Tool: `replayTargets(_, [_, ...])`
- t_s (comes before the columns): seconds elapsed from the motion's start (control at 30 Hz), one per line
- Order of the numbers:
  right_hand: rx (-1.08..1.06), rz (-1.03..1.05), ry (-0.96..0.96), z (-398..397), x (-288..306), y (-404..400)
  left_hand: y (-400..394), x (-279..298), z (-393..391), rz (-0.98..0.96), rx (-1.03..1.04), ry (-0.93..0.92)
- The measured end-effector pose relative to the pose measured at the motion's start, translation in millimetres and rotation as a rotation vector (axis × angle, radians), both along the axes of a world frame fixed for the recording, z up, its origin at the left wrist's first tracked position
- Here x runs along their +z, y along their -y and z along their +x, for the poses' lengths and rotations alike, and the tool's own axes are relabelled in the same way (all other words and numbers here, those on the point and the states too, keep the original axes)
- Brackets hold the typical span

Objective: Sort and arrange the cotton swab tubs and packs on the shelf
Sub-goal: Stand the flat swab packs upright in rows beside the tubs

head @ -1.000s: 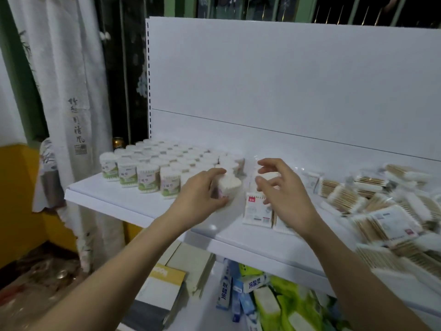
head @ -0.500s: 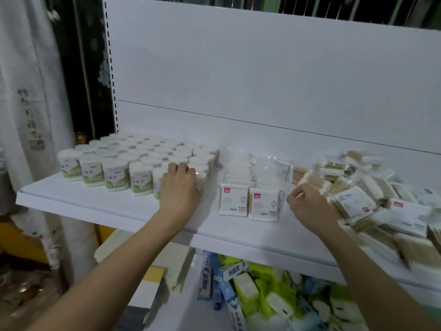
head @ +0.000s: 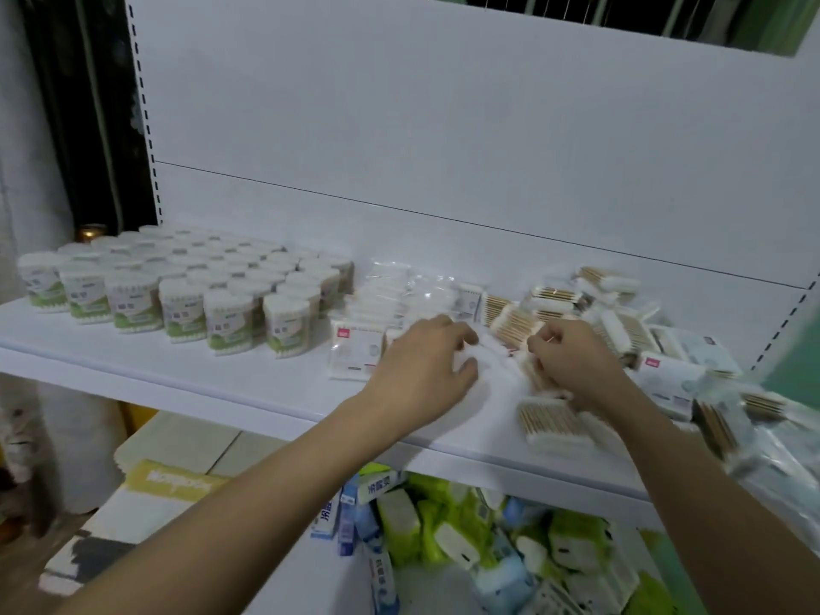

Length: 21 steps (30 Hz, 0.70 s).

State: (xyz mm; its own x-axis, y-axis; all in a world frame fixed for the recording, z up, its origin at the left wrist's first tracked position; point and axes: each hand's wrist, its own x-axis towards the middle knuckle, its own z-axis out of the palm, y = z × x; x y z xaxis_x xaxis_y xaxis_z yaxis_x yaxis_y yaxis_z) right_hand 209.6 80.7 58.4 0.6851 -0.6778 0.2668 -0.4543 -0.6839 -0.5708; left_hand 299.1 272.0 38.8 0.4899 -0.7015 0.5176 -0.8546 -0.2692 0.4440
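Note:
Several white cotton swab tubs [head: 230, 321] with green labels stand in tight rows on the left of the white shelf [head: 199, 375]. To their right, flat white packs [head: 355, 352] with a red tag stand in a row. My left hand [head: 421, 375] hovers over the white packs just right of that one, fingers spread and curved, nothing clearly gripped. My right hand [head: 572, 361] is closed, pinching a wooden-stick swab pack [head: 539, 377] at the edge of the loose pile of swab packs [head: 621, 321]. Motion blur hides the exact grip.
More wooden-stick packs [head: 550, 426] lie near the shelf's front edge on the right. The white back panel [head: 443, 148] rises behind. Below the shelf sit green and blue packets [head: 443, 526] and flat boxes [head: 168, 481]. A curtain [head: 26, 170] hangs at far left.
My left hand set a tub in among the tubs, let go and moved right to the flat packs. My right hand went from the flat packs to the loose pile and closed on a pack.

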Motion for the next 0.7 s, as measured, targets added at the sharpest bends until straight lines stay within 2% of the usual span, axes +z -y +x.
replayTargets(0.13, [0.062, -0.009, 0.024, -33.3, -1.5, 17.2, 48.5, -10.5, -38.0, 0.283, -0.161, -0.088])
replayTargets(0.23, [0.164, -0.025, 0.058, -51.7, -2.4, 22.9, 74.9, -23.4, -50.1, 0.392, -0.186, -0.104])
replayTargets(0.4, [0.346, 0.007, 0.037, -69.3, -7.3, 27.7, 86.4, -29.2, -51.1, 0.404, -0.127, -0.106])
replayTargets(0.57, [0.374, 0.131, 0.215, -72.2, -10.3, 35.5, 73.0, -18.0, -56.9, 0.345, -0.077, -0.123])
replayTargets(0.63, [0.361, 0.187, 0.302, -72.3, -5.4, 40.1, 64.6, -9.5, -57.4, 0.224, -0.062, -0.303])
replayTargets(0.7, [0.374, 0.260, 0.366, -72.5, 2.6, 43.4, 57.4, -0.3, -59.8, 0.008, -0.086, -0.731])
